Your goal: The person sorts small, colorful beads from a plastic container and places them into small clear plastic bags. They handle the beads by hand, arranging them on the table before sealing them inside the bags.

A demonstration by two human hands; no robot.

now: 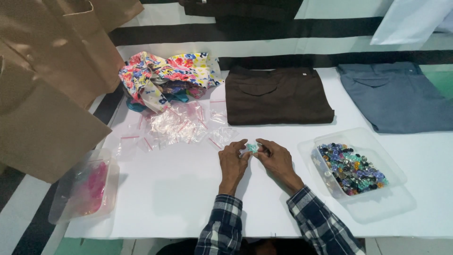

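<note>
A small clear bag holding something teal (253, 148) is pinched between the fingertips of both hands at the middle of the white table (179, 198). The left hand (232, 163) is closed on the bag's left edge, thumb and forefinger together, and the right hand (277, 159) is closed on its right edge in the same way, so that the two hands nearly touch over it. Both forearms are covered by plaid sleeves (321, 222). Just beyond the hands, a loose heap of empty clear zip bags (181, 125) with red seal strips is spread. To the right of the right hand, a clear plastic tray (373, 141) filled with mixed coloured beads (353, 168) is seen. Near the left edge, another clear container with pink contents (89, 189) is placed. Further back, a crumpled floral cloth (165, 78), folded brown trousers (276, 94) and folded blue-grey trousers (396, 97) are laid out.
</note>
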